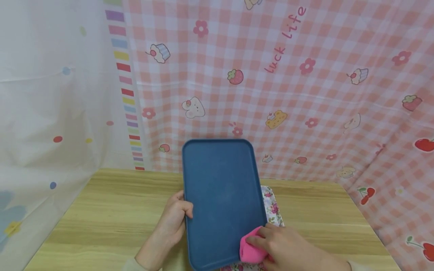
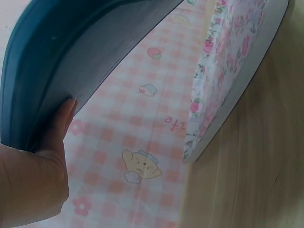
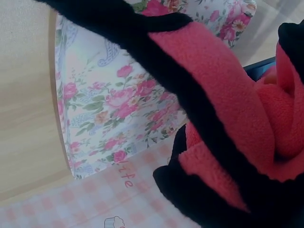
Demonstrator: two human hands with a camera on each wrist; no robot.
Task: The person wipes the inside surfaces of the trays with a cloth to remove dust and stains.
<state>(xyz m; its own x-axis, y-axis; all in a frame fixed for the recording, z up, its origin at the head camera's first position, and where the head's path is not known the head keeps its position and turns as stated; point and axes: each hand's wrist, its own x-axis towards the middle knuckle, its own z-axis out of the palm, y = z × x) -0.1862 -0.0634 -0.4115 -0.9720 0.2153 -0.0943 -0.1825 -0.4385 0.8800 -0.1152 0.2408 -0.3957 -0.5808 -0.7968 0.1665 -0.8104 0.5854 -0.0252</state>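
A dark blue rectangular tray (image 1: 222, 180) with rounded corners and a raised rim is held up over the table, its inner face toward me. My left hand (image 1: 173, 220) grips its left edge, thumb over the rim and the other fingers behind. At the lower right corner, my right hand (image 1: 288, 246) pinches a bunched pink cloth (image 1: 250, 251) against the tray's face. The right wrist view shows the cloth (image 3: 223, 90) close up, folded, with black edging. Partly hidden behind the tray lies a flat flower-patterned piece (image 1: 273, 210) with rounded corners.
The wooden table (image 1: 118, 218) spreads out on both sides of the tray. A pink checked curtain (image 1: 217, 94) with cartoon prints hangs along the back and right, and a white dotted one (image 1: 57, 105) hangs at the left.
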